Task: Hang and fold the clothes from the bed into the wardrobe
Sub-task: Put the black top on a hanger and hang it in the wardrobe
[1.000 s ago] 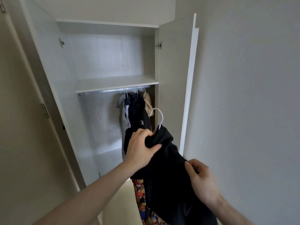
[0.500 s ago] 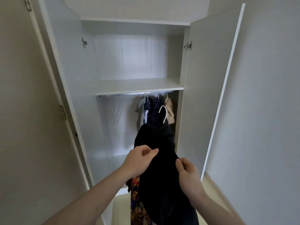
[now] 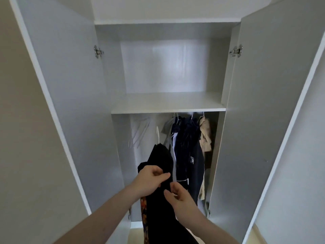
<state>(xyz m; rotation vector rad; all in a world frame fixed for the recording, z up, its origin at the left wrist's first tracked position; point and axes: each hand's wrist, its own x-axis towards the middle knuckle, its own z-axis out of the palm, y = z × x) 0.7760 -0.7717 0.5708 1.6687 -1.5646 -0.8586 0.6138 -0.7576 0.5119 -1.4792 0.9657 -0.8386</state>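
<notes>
Before the open wardrobe (image 3: 168,104), left hand (image 3: 149,180) and right hand (image 3: 179,199) both pinching black garment (image 3: 161,208) on white hanger (image 3: 157,134)

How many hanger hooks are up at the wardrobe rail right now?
4 visible: two close together at and, one at, one at above the beige garment. More may be hidden under the shelf.

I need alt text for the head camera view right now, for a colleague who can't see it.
Both hands, left hand and right hand, grip a black garment on a white plastic hanger, held up in front of an open white wardrobe. Inside, dark navy, grey and beige clothes hang beneath a bare white shelf.
</notes>
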